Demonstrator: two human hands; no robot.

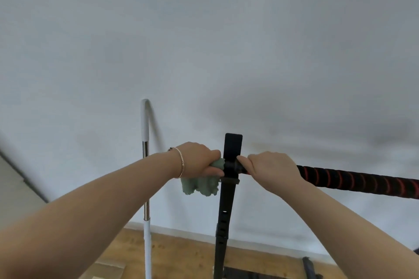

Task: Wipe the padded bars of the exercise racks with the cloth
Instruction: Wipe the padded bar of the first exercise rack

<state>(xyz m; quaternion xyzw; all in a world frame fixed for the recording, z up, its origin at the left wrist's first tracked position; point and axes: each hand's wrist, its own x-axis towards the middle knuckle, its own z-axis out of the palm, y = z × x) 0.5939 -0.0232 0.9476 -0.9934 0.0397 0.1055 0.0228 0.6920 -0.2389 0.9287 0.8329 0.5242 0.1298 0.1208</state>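
A: Where's the cloth (pixel 202 185)?
B: Bunched in the left hand (pixel 197 159), left of the upright (pixel 227 201); the right hand (pixel 271 169) grips the padded bar (pixel 358 180).
A: Risk?
B: Loose folds could snag on the upright.

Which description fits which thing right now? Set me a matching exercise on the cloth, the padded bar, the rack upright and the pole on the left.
Things:
1. cloth
2. padded bar
3. rack upright
4. pole

Descriptions:
A. black with a red spiral, gripped by the right hand
B. pale green, bunched in the left hand
C. white and chrome, against the wall
D. plain black, between the two hands

Pairs: 1-B, 2-A, 3-D, 4-C.
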